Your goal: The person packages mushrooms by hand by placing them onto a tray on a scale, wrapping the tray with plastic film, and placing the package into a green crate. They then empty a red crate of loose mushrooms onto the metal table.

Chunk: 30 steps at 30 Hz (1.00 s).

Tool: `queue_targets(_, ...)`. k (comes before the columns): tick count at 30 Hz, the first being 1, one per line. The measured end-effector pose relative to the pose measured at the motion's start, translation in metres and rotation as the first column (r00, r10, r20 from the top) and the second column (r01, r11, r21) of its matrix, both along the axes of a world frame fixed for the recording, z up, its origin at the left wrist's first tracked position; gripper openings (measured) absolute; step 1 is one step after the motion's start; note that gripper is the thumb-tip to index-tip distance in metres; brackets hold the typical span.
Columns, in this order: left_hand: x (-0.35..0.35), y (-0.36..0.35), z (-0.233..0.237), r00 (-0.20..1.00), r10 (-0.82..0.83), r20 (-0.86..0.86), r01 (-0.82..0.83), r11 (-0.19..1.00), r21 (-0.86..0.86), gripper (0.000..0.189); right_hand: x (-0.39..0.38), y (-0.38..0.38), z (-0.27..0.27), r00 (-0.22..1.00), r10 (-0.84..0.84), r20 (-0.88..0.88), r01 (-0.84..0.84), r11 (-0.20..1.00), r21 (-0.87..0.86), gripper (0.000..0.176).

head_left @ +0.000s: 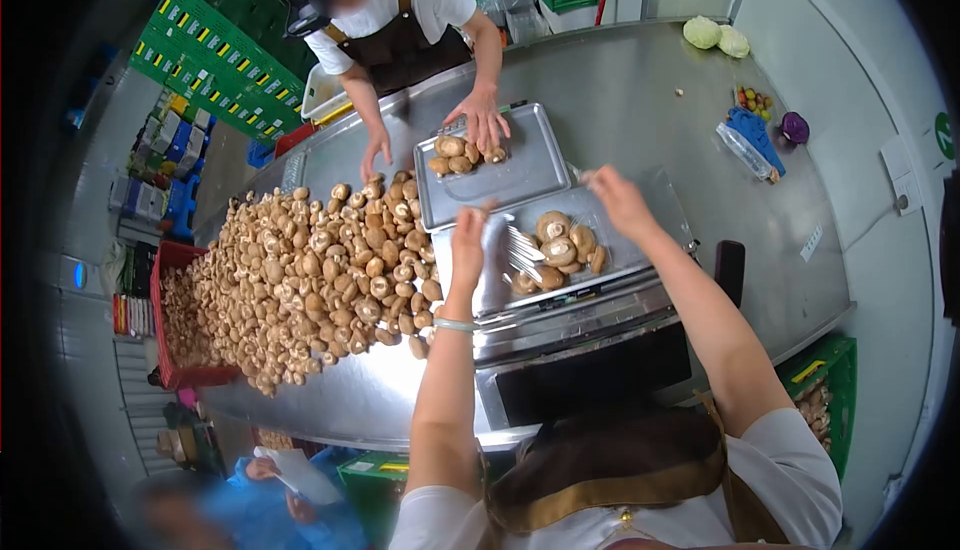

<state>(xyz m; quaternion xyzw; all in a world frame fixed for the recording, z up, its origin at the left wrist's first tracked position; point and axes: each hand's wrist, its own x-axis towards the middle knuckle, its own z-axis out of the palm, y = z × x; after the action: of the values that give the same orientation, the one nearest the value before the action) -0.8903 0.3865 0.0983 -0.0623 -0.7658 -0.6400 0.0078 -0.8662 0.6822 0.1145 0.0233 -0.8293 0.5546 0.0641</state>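
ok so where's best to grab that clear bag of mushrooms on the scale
Probably by its loose ends, coming in from either side. The clear bag lies slack on the scale tray, mushrooms heaped mid-bag, so only the film at the ends is free, where the left hand and right hand are.

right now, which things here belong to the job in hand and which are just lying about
In hand: left hand and right hand holding the clear plastic bag of shiitake mushrooms over the near tray; shiitake pile; co-worker's tray.
Lying about: two cabbages, blue packet, purple object, small fruits.
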Motion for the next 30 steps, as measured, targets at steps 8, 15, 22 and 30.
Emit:
queue_targets(8, 0.027, -0.001, 0.003, 0.879, -0.243, 0.41, 0.212, 0.97, 0.121, 0.026, 0.012, -0.001, -0.002, 0.91, 0.209, 0.36, -0.215, 0.976, -0.023, 0.029)
queue_targets(15, 0.05, -0.008, -0.011, 0.931, -0.173, 0.321, 0.303, 0.857, -0.417, 0.03, 0.037, 0.006, -0.017, 0.934, 0.156, 0.321, -0.162, 0.987, -0.009, 0.033)
queue_targets(22, 0.064, 0.012, -0.012, 0.984, -0.123, 0.13, 0.161, 0.929, -0.334, 0.034, 0.072, -0.005, -0.025, 0.998, 0.052, -0.023, -0.045, 0.968, 0.246, 0.039)
queue_targets(30, 0.183, -0.011, 0.098, 0.785, -0.149, 0.602, 0.181, 0.983, 0.009, 0.032, 0.165, -0.015, 0.073, 0.882, 0.224, 0.415, -0.138, 0.964, -0.226, 0.042)
